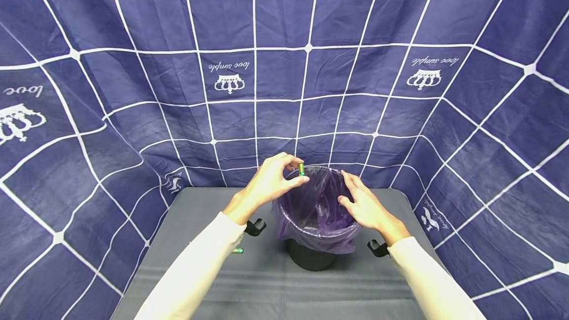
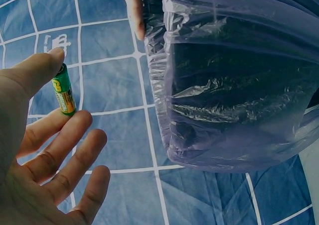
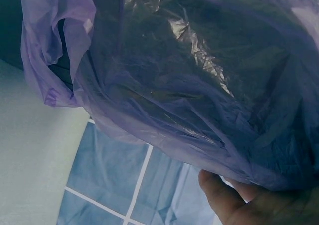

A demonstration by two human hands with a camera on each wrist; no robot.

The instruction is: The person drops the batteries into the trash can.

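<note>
My left hand (image 1: 272, 178) pinches a small green-and-yellow battery (image 1: 301, 169) between thumb and fingertips, above the left part of the bin's rim. In the left wrist view the battery (image 2: 64, 91) spans from thumb tip to fingers, with the other fingers spread. A dark bin (image 1: 311, 259) stands on the table, lined with a translucent purple bag (image 1: 317, 244) folded over its rim. My right hand (image 1: 366, 206) is at the bin's right rim, its fingers fairly straight beside the bag; in the right wrist view its fingers (image 3: 219, 195) meet the bag's edge.
Another green battery (image 1: 237, 250) lies on the grey table (image 1: 186, 241), left of the bin and near my left forearm. Blue curtains (image 1: 280, 73) with white grid lines surround the table at the back and both sides. Black wrist mounts (image 1: 255, 227) stick out from both wrists.
</note>
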